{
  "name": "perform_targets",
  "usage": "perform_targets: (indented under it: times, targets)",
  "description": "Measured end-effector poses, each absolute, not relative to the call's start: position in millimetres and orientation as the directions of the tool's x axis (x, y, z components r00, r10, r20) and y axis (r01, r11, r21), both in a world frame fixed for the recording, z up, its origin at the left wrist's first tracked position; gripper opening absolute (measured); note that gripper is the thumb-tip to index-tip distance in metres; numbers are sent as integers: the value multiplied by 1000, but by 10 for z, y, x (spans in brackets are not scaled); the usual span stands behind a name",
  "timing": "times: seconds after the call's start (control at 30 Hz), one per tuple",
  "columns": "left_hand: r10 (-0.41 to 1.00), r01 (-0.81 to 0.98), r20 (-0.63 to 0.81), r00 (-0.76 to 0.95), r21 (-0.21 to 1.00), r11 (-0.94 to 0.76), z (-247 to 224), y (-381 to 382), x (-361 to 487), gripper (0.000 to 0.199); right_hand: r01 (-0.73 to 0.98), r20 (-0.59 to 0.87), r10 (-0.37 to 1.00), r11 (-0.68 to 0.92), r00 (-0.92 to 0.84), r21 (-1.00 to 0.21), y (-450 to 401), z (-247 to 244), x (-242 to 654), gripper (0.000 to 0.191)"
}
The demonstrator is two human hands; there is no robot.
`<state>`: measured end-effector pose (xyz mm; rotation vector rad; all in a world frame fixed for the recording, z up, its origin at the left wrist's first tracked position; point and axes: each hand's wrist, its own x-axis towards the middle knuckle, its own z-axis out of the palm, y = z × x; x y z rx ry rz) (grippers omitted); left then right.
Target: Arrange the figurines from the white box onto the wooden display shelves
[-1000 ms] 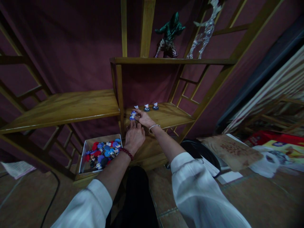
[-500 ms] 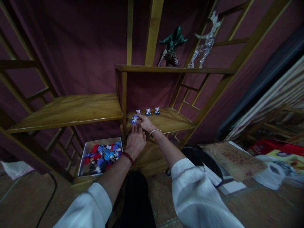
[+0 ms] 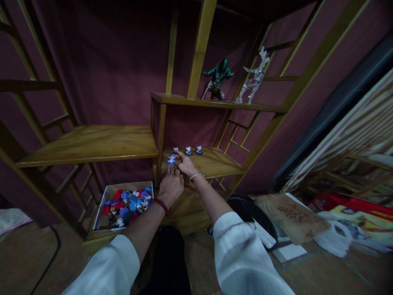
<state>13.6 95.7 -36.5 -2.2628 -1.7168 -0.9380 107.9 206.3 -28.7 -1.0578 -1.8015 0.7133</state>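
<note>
A small purple-and-white figurine [image 3: 171, 159] stands near the left front of the lower right shelf [image 3: 215, 162]. The fingers of my right hand [image 3: 186, 164] are closed on its right side. My left hand [image 3: 171, 187] is just below, at the shelf's front edge, its fingertips close to the figurine's base; the fingers are slightly apart and hold nothing visible. Behind stand small white-and-dark figurines: one [image 3: 175, 150] partly hidden, one in the middle [image 3: 188, 151] and one at the right [image 3: 199, 150].
A box [image 3: 97, 217] of several red, blue and dark figurines sits at the lower left. Above are a green figure [image 3: 218, 78] and a clear deer figure [image 3: 254, 80]. Bags and a paper sheet lie on the floor at right.
The camera view has shifted, so the upper shelf and its figures appear lower. Both hands stay by the purple figurine with almost no change in their hold.
</note>
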Motion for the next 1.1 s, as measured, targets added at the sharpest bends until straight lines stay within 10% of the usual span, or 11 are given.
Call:
perform_targets:
  times: [1.1]
  targets:
    - [701,656,632,330,380,-652,-698,275,-230,36,238,446,893,445,-53,-863,854,-391,984,30]
